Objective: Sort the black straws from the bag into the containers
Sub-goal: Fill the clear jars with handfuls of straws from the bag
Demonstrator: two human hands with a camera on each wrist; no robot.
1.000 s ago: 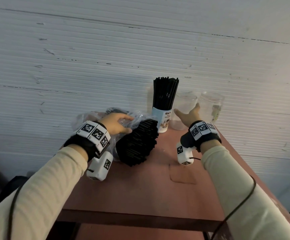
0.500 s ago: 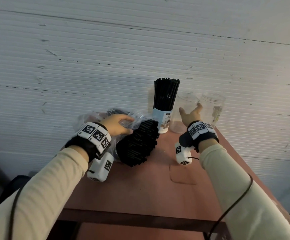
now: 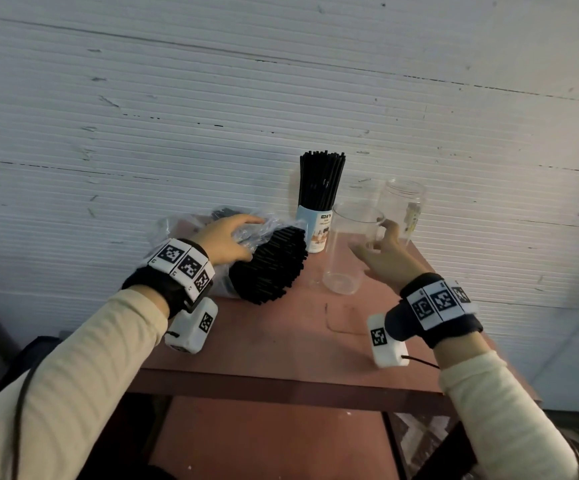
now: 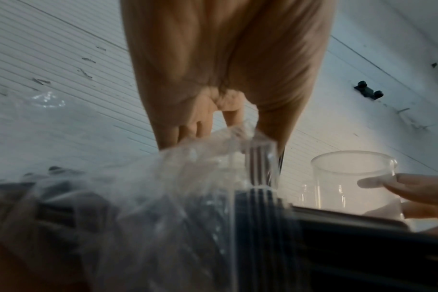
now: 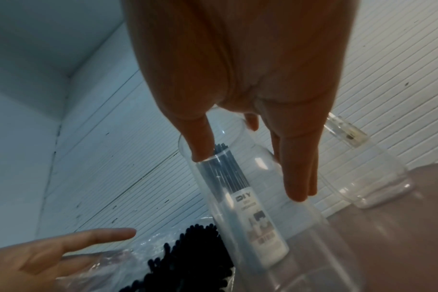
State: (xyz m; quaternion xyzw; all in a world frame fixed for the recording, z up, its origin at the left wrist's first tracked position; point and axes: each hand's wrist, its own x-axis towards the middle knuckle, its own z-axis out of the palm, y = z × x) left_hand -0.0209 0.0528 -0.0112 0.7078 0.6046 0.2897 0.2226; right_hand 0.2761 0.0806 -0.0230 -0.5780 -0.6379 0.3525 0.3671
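A clear plastic bag lies at the back left of the reddish table, with a thick bundle of black straws sticking out of its mouth towards me. My left hand rests on top of the bag with its fingers fairly straight. A white labelled container packed with upright black straws stands against the wall. My right hand holds an empty clear cup just in front of that container. The thumb is inside the rim and the fingers lie on the outer wall.
A second empty clear jar stands at the back right by the white ribbed wall. The table's front edge runs below my wrists and its right edge lies just past the jar. A lower shelf shows under the table.
My right hand has closed on the clear cup at the back and drawn it forward, away from the wall. The left hand stays on the bag.
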